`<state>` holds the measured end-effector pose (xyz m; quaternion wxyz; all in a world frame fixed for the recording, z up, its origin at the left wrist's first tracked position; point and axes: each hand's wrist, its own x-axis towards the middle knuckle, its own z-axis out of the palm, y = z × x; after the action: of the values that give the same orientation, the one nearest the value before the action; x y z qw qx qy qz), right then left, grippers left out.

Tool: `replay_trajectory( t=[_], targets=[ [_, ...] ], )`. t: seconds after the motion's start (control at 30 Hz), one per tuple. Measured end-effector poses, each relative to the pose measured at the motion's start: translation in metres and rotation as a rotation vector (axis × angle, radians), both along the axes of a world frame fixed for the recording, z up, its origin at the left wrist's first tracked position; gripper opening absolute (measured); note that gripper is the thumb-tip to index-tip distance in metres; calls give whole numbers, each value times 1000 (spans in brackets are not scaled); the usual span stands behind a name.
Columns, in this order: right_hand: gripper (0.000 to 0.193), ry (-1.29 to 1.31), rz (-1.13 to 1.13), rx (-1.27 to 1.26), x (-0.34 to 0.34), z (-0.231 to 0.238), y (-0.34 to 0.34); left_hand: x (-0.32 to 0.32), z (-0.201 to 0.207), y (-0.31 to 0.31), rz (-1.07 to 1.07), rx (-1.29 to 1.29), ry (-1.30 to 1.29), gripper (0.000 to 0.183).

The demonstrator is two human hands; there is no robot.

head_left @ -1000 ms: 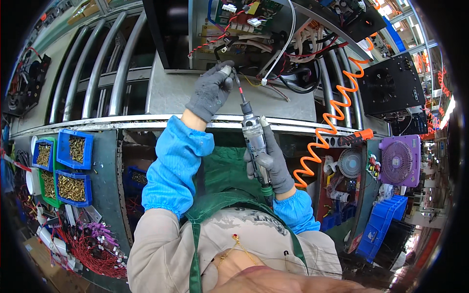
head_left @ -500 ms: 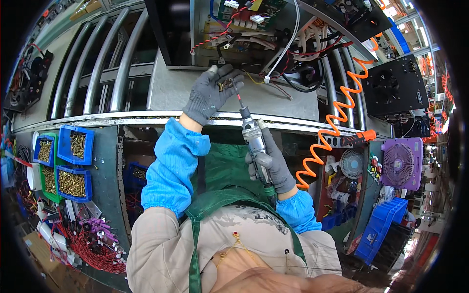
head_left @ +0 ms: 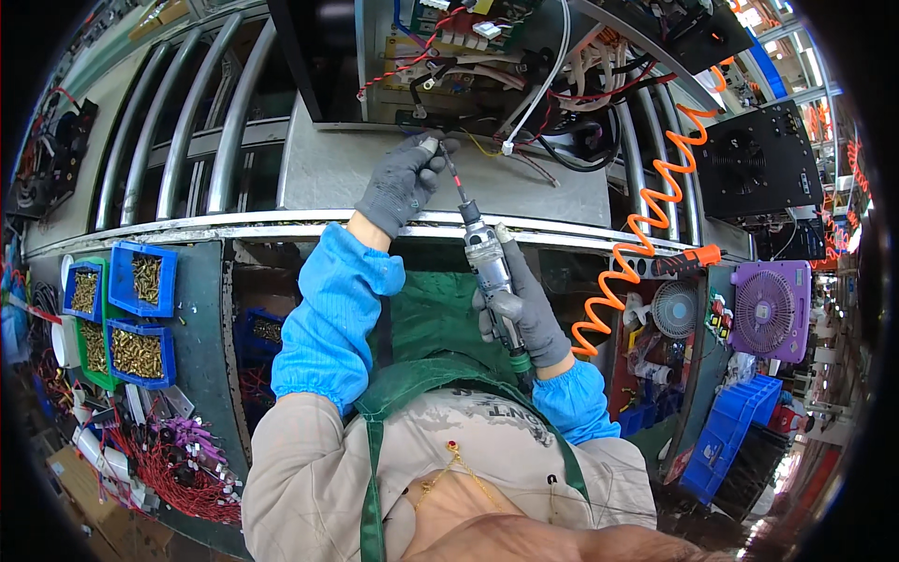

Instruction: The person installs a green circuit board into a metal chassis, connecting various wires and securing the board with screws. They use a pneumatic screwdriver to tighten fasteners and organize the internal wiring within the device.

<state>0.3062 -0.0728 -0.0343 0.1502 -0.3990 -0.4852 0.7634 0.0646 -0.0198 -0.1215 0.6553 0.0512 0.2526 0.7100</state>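
Note:
My left hand point(head_left: 401, 180), in a grey glove, is curled closed over the metal plate point(head_left: 323, 173). Its thumb and fingers meet at the tip of the driver bit; the screws seen in its palm a moment ago are hidden inside. My right hand point(head_left: 529, 314), also gloved, wraps the body of a silver and black power screwdriver point(head_left: 487, 260). The tool's long bit, with a red band, points up and away to my left fingertips. Just beyond stands an open equipment cabinet point(head_left: 382, 56) with a circuit board, and a red twisted wire point(head_left: 412, 73) hanging inside.
Blue bins point(head_left: 171, 281) of brass-coloured screws stand on the left bench, near red wire bundles point(head_left: 178, 478). Metal rollers point(head_left: 242, 112) flank the plate. An orange coiled hose point(head_left: 646, 220) hangs at right, beside a purple fan point(head_left: 763, 309) and a black fan-fitted unit point(head_left: 740, 164).
My left hand was open with brass-coloured screws on its palm; its fingers have now closed at the bit's tip. My right hand keeps its grip on the screwdriver, almost unmoved.

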Motion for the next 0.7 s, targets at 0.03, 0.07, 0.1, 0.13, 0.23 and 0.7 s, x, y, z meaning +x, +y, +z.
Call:
replay_trajectory(
  t=[0.03,0.07,0.1,0.13,0.23,0.7],
  targets=[
    [110,-14,3,1,-1,1,0,-3,-2,1,-31,30,-32,16],
    [108,-1,6,-1,0,0,0,-7,-5,4,-62,61,-65,18],
    [106,12,10,-3,1,0,0,-10,-8,5,-93,91,-97,19],
    [104,26,11,-6,2,-1,0,-8,-3,4,-94,100,-58,21],
    [101,-24,21,16,4,-1,0,-4,10,-1,-98,126,21,24],
    [98,-47,63,64,4,9,1,-8,13,2,-47,49,172,24]
  ],
)
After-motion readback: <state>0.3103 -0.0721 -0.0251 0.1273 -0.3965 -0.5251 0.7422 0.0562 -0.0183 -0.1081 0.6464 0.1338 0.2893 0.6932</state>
